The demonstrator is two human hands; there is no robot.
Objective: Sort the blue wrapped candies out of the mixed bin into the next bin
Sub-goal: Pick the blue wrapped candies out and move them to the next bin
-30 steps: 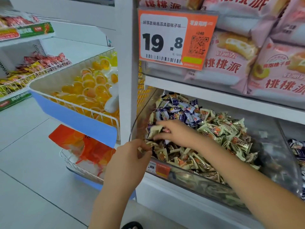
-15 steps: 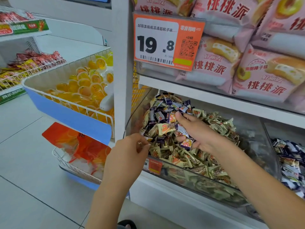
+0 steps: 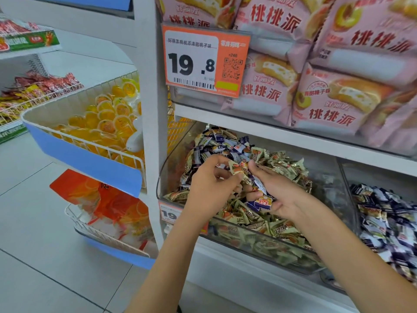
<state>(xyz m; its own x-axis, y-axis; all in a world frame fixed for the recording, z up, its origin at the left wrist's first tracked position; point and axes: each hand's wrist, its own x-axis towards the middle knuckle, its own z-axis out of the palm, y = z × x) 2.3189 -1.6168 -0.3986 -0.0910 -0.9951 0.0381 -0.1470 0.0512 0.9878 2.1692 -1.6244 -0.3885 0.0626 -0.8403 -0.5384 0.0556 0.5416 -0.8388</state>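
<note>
Over the mixed bin (image 3: 334,190), the right hand (image 3: 278,195) cupped several blue wrapped candies (image 3: 259,201), partly hidden by its palm. The left hand (image 3: 211,185) pinched a cream candy (image 3: 237,169). The next bin (image 3: 388,224), right of it, ran out of frame.

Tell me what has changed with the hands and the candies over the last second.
The left hand rose from the clear bin's front edge into the candy pile and now pinches a beige candy. The right hand drew back toward the front, palm turned up, holding blue wrapped candies. The next bin of blue candies looks unchanged.
</note>
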